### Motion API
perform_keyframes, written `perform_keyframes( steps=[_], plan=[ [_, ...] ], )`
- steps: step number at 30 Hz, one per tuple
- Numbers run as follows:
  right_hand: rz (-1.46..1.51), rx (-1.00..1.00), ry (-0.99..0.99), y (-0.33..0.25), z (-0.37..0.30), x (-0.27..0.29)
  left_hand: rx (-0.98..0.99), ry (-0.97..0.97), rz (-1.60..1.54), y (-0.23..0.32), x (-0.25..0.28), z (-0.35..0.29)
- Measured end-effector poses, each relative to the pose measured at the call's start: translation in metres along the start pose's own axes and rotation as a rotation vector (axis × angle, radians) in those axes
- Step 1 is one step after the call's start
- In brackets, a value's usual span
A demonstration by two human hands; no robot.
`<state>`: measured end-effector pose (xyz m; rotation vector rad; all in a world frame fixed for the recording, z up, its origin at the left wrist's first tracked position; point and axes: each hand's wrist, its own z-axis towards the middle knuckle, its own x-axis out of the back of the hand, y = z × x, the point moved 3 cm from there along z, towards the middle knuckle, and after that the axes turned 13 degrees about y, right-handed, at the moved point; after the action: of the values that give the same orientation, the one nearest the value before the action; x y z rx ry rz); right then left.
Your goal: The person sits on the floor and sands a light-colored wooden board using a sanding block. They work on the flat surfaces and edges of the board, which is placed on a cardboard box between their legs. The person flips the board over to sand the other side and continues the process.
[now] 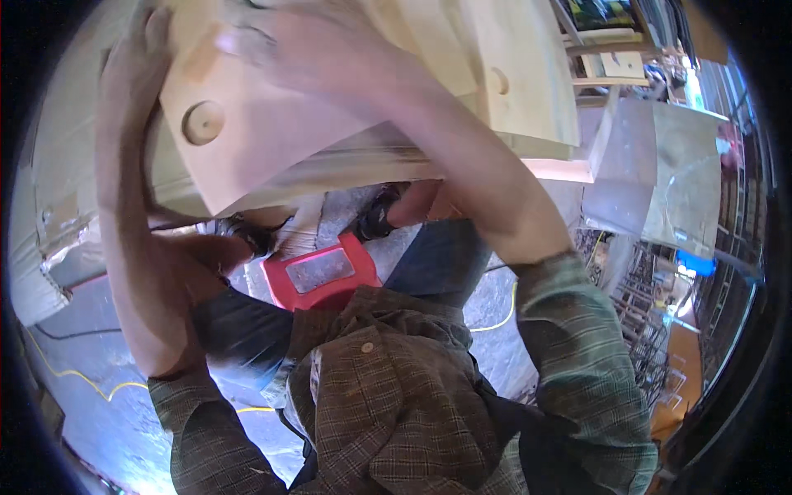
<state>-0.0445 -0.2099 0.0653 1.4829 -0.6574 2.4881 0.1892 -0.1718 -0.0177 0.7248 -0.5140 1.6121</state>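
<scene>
A pale wooden panel point(289, 148) lies at a slant on the work surface in front of me. Near its closest corner is a round hinge-cup recess point(203, 123) with a small dark dot inside. Along the panel's left edge my left hand point(136, 62) rests with fingers stretched forward. Over the panel's upper part is my right hand point(280, 41), smeared by motion, its fingers bent toward the wood. Beside those fingers a blurred orange-brown patch point(202, 59) shows; whether it is a held thing or part of the surface I cannot make out.
Another pale panel point(528, 74) with a round recess lies to the right. Below the work surface's front edge, a red plastic stool point(322, 272) shows between my legs. A yellow cord point(82, 375) crosses the floor. Metal racks point(639, 309) and grey boards point(652, 165) stand right.
</scene>
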Motion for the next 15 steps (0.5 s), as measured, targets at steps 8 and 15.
perform_keyframes(
  steps=[8, 15],
  plan=[
    [-0.143, 0.198, 0.302, -0.015, -0.065, 0.006, 0.193, -0.139, -0.328, 0.036, 0.007, 0.020],
    [-0.051, 0.063, 0.129, -0.040, -0.035, -0.012, 0.311, -0.194, -0.004, 0.035, 0.028, 0.005]
  ],
)
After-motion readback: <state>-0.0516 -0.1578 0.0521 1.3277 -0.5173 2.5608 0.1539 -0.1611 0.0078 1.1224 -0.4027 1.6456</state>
